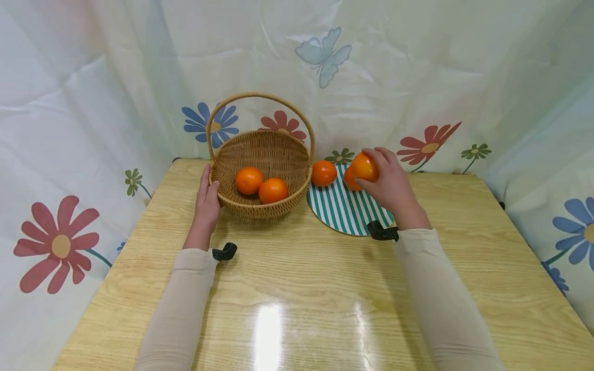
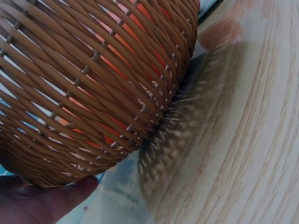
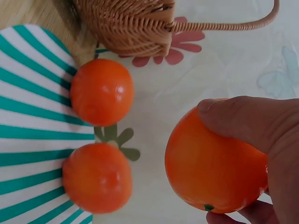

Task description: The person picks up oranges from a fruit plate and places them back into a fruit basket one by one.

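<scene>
In the head view a wicker basket with a tall arched handle stands at the back left of the table, with two oranges inside. My left hand rests against its left side, fingers fairly straight; the left wrist view shows a straight digit along the weave, the others mostly hidden. My right hand holds an orange between thumb and fingers, raised above a green-and-white striped round mat. Two more oranges, one on the left and one on the right, sit at the mat's far edge.
The wooden table stretches toward me, with bright reflections near the front. A flowered curtain hangs directly behind the table's back edge and around its sides. The basket's right side is close to the mat and the left loose orange.
</scene>
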The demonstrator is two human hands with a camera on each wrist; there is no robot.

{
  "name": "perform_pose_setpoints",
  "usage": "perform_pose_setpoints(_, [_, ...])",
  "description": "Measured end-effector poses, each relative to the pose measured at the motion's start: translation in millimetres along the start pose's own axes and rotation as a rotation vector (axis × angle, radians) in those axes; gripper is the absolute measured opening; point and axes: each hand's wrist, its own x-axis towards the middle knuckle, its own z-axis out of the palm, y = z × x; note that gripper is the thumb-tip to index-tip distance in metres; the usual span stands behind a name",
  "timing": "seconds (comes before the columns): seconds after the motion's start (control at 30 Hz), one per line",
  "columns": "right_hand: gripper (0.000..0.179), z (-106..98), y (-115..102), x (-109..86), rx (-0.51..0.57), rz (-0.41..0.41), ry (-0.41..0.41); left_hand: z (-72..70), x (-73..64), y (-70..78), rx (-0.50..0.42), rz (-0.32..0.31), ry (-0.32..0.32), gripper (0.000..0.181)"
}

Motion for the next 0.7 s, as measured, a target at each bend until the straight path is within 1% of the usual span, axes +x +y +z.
perform_pose_setpoints(0.3, [0.066, 1.6, -17.6, -0.3, 0.031, -0.048, -0.006, -1.9, 1.0, -2.2, -0.008, -0.009, 0.0, 0.056])
perform_pose_setpoints(0.37, [0.066, 2.5, -20.8, -0.1, 0.034, -0.067, 0.003, -2.3, 5.3, -8.3, -0.003, 0.002, 0.007, 0.055])
perform_pose_setpoints(0.53, [0.066, 4.4, -30.0, -0.1, 0.038, -0.115, 0.019, -0.7, 3.5, -4.7, 0.006, 0.007, 0.009, 0.055])
perform_pose_setpoints(0.6, [0.066, 5.1, -35.3, -0.5, 0.046, -0.132, 0.02, 0.4, -1.6, 3.5, 0.008, -0.004, 0.006, 0.056])
perform_pose_setpoints(0.7, [0.066, 7.5, -43.7, -0.9, 0.061, -0.155, 0.029, -0.7, -1.7, 2.6, 0.023, -0.002, 0.003, 0.056])
